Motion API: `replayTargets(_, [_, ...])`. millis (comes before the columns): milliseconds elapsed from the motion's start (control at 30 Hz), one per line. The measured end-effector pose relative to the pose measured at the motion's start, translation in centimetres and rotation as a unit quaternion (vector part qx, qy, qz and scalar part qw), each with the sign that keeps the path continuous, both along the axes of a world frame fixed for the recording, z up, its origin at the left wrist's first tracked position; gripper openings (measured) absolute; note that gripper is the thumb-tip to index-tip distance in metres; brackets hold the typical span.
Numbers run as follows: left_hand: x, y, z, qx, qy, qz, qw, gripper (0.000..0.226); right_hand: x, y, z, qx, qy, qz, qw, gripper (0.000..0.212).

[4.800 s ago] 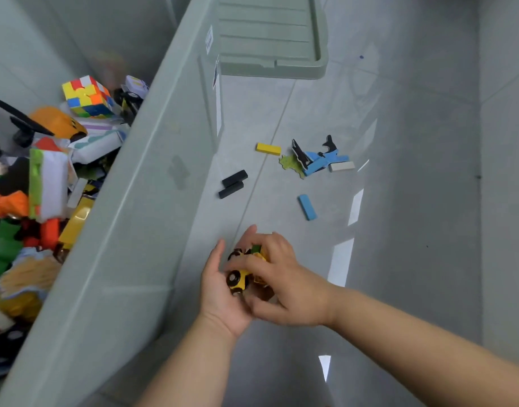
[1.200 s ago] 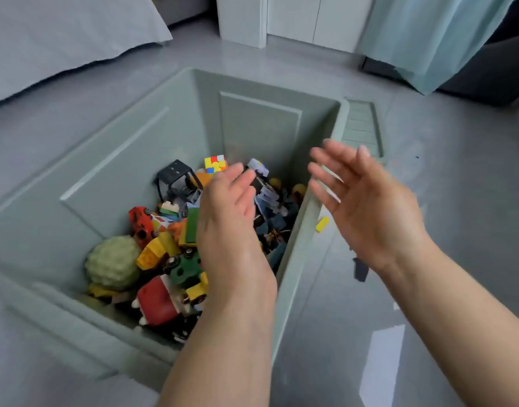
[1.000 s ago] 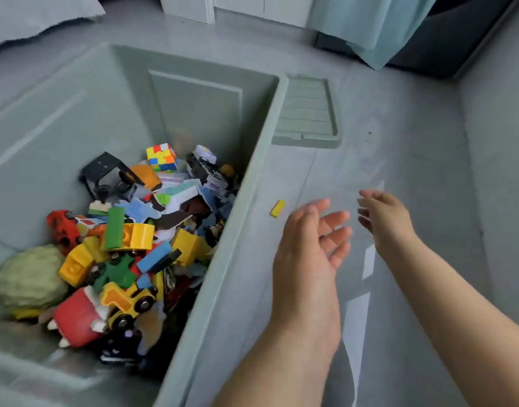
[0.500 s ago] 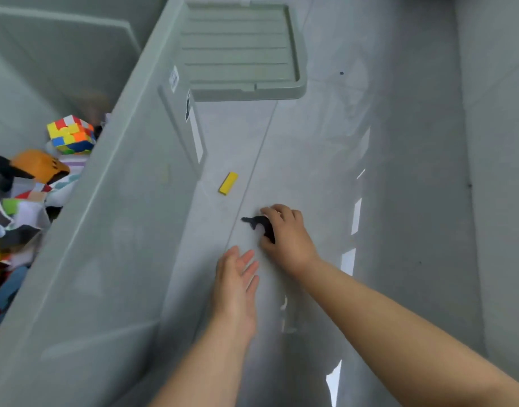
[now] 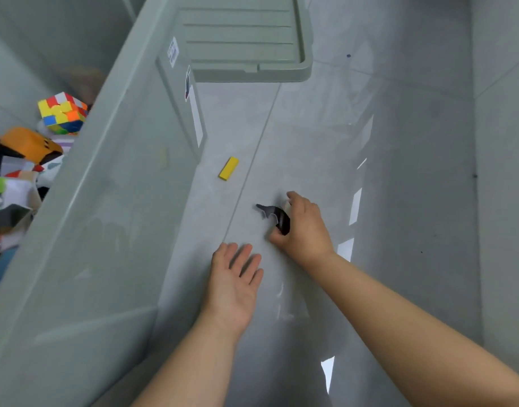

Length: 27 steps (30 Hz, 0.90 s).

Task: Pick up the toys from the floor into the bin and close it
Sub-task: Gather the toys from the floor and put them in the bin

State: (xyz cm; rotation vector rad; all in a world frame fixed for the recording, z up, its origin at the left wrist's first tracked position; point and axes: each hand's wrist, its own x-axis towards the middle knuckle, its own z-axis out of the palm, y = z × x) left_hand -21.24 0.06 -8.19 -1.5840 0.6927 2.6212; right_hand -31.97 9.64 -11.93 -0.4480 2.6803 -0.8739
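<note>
On the grey floor (image 5: 399, 142) beside the bin (image 5: 111, 201), the right hand (image 5: 303, 227) closed its grip around flat black toy pieces (image 5: 277, 217), the left hand (image 5: 233, 284) lay open, and a yellow block (image 5: 228, 168) rested nearby.

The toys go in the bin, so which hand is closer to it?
Left. The left hand is open beside the bin; the right hand grips a black toy farther out on the floor.
</note>
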Motion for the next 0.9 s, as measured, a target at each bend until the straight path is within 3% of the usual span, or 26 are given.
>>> replayTargets(67, [0.0, -0.2, 0.2, 0.002, 0.017, -0.014, 1.000, 0.050, 1.0, -0.3, 1.6, -0.106, -0.057, -0.040, 0.992, 0.063])
replayTargets(100, [0.0, -0.4, 0.3, 0.006, 0.029, -0.019, 0.999, 0.052, 1.7, -0.6, 2.3, -0.136, -0.068, -0.010, 0.988, 0.061])
replayTargets(200, [-0.2, -1.1, 0.5, 0.019, 0.046, -0.007, 0.999, 0.056, 4.4, -1.1, 2.9, -0.147, -0.086, 0.068, 0.983, 0.059])
replayTargets(300, [-0.2, -1.7, 0.1, 0.002, 0.012, 0.006, 1.000, 0.050, 4.6, -0.8, 2.1, -0.087, -0.042, 0.012, 0.995, 0.073])
replayTargets(400, [0.2, -1.7, -0.2, -0.062, -0.021, 0.006, 0.998, 0.038, 4.6, -1.3, 0.8, 0.022, -0.053, 0.039, 0.998, 0.084])
replayTargets(600, [1.2, -2.3, -0.4, -0.050, -0.026, 0.038, 0.998, 0.036, 4.0, -2.2, -1.1, 0.059, 0.043, 0.065, 0.995, 0.052])
replayTargets(767, [1.3, -2.8, -0.5, 0.017, 0.009, 0.045, 0.999, 0.048, 4.6, -1.9, 0.2, -0.045, -0.004, 0.029, 0.999, 0.039])
replayTargets(900, [1.0, -2.9, -0.5, 0.061, 0.056, 0.078, 0.993, 0.028, 6.8, -2.3, 3.4, -0.133, -0.058, 0.134, 0.980, 0.046])
